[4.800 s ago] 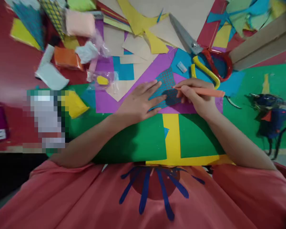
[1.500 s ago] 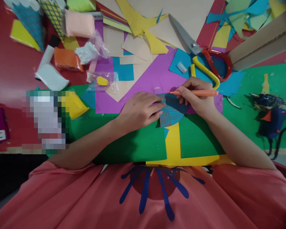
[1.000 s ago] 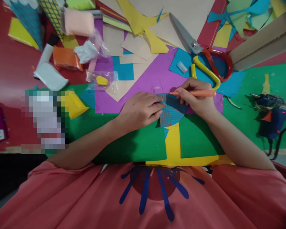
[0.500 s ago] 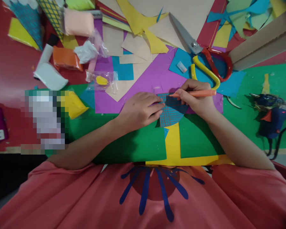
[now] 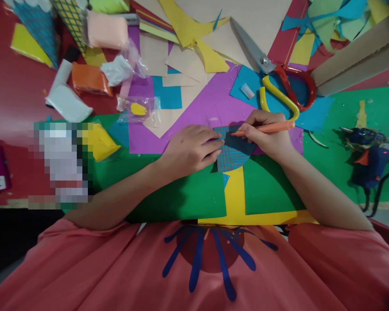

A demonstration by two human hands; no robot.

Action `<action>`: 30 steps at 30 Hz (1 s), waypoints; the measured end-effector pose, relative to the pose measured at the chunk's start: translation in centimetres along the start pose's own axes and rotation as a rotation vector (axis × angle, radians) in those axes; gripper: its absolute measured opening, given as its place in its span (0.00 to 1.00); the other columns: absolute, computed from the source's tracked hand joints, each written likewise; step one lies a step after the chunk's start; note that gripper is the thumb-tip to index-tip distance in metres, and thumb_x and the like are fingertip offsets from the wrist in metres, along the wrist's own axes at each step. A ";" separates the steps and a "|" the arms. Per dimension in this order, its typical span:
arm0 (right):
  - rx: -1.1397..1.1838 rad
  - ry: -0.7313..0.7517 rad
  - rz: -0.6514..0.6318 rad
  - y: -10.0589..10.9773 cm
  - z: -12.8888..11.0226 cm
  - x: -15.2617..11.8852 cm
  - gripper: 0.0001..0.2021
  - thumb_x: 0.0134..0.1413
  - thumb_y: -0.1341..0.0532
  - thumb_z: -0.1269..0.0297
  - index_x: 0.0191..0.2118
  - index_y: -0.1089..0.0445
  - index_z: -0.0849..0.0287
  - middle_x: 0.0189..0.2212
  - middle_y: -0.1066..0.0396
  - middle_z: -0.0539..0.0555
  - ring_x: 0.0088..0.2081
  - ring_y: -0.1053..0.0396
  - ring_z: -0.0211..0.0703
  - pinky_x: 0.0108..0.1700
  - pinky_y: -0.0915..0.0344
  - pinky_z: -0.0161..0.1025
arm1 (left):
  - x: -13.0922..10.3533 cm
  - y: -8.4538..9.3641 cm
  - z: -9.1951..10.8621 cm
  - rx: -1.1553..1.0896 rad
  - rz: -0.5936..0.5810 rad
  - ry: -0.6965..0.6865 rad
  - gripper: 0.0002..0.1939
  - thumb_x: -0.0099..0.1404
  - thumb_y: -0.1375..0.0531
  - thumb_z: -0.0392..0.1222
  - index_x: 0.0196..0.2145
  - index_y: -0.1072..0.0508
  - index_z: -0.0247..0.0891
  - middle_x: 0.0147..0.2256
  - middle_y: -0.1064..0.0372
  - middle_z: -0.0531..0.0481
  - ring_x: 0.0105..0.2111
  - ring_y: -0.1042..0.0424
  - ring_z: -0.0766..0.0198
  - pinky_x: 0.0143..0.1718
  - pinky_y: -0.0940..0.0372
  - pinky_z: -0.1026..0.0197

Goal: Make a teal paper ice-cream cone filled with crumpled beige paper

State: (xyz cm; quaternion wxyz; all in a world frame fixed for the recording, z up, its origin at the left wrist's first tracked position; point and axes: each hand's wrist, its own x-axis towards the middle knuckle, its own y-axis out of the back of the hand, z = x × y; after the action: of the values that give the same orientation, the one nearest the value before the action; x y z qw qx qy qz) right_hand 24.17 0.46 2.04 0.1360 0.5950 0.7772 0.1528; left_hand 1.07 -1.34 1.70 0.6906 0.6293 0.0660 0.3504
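A blue paper sector [image 5: 236, 151] with brown grid lines lies over the edge of a purple sheet [image 5: 194, 116] and a green one below it. My left hand [image 5: 194, 147] rests palm down at its left edge, fingers stretched out and their tips pressing on the paper. An orange felt-tip pen [image 5: 277, 126] is gripped in my right hand [image 5: 267, 131], its tip touching the upper part of the blue piece. Crossed lines fill the left side of that piece, while the right side carries mostly lines running one way.
Large scissors [image 5: 269, 65] lie open beyond my right hand, beside a small eraser [image 5: 247, 90]. A glue gun [image 5: 374, 160] with its cord is at far right, near a cardboard piece [image 5: 356, 56]. Clay packets [image 5: 90, 79], paper cones [image 5: 37, 28] and paper scraps [image 5: 210, 54] spread around.
The pen tip has shifted slightly down on the blue paper, and my right hand has moved a little with it. My left hand stays in place.
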 end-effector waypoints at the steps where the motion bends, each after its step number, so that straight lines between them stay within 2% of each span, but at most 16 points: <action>1: 0.020 0.000 0.007 0.0 0.0 0.0 0.14 0.54 0.35 0.60 0.21 0.33 0.58 0.18 0.33 0.48 0.22 0.38 0.34 0.24 0.41 0.35 | 0.0 0.0 0.0 0.002 -0.016 0.006 0.13 0.74 0.48 0.42 0.43 0.23 0.40 0.41 0.22 0.49 0.42 0.24 0.60 0.42 0.30 0.57; 4: 0.124 0.028 0.082 -0.1 0.1 -0.2 0.16 0.56 0.35 0.53 0.23 0.31 0.56 0.19 0.30 0.49 0.20 0.36 0.36 0.23 0.40 0.37 | 0.0 0.1 -0.1 0.017 -0.050 0.011 0.14 0.74 0.49 0.42 0.46 0.24 0.41 0.43 0.21 0.48 0.44 0.23 0.59 0.43 0.30 0.55; 8: 0.189 0.079 0.170 -0.1 0.2 -0.3 0.17 0.56 0.35 0.46 0.26 0.29 0.55 0.20 0.29 0.49 0.19 0.35 0.35 0.23 0.38 0.38 | 0.0 -0.1 -0.8 0.035 -0.014 -0.010 0.13 0.73 0.46 0.41 0.47 0.24 0.37 0.46 0.22 0.44 0.46 0.23 0.56 0.45 0.30 0.53; 11: 0.133 0.061 0.110 -0.1 0.0 -0.3 0.16 0.56 0.35 0.48 0.26 0.29 0.55 0.21 0.29 0.49 0.20 0.34 0.35 0.23 0.38 0.37 | -0.1 -0.2 -1.1 0.018 -0.017 0.012 0.14 0.73 0.46 0.42 0.49 0.25 0.37 0.47 0.22 0.43 0.48 0.24 0.55 0.48 0.31 0.53; 14: 0.056 0.033 0.050 -0.1 -0.2 -0.2 0.14 0.57 0.34 0.52 0.27 0.30 0.55 0.20 0.29 0.48 0.21 0.33 0.36 0.24 0.38 0.37 | -0.2 -0.3 -1.1 -0.009 -0.081 0.059 0.15 0.74 0.47 0.44 0.51 0.26 0.40 0.49 0.23 0.44 0.50 0.25 0.55 0.50 0.32 0.53; 17: 0.039 0.017 0.038 -0.1 -0.2 -0.1 0.12 0.58 0.35 0.55 0.28 0.30 0.55 0.22 0.28 0.49 0.21 0.33 0.36 0.24 0.39 0.37 | -0.2 -0.3 -1.1 -0.015 -0.110 0.078 0.15 0.74 0.48 0.45 0.51 0.26 0.42 0.49 0.24 0.45 0.51 0.26 0.56 0.50 0.32 0.53; 24: 0.023 0.047 0.024 -0.2 0.1 0.0 0.11 0.56 0.33 0.60 0.25 0.32 0.54 0.23 0.26 0.51 0.21 0.35 0.36 0.24 0.39 0.39 | -0.1 -0.1 -1.2 -0.042 -0.085 0.050 0.15 0.73 0.47 0.43 0.51 0.26 0.38 0.48 0.24 0.43 0.49 0.25 0.54 0.49 0.32 0.52; 30: -0.023 0.054 0.021 0.0 0.1 0.0 0.14 0.57 0.35 0.55 0.25 0.31 0.55 0.22 0.28 0.49 0.22 0.36 0.36 0.24 0.41 0.39 | 0.1 0.1 -1.1 -0.079 -0.171 0.112 0.15 0.73 0.47 0.45 0.52 0.26 0.43 0.50 0.24 0.44 0.51 0.26 0.53 0.50 0.31 0.49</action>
State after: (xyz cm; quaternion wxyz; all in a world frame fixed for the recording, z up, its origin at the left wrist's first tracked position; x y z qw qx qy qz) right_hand 24.17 0.44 1.96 0.1202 0.5971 0.7727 0.1790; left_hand 0.51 -0.39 1.58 0.7375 0.5731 0.1441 0.3269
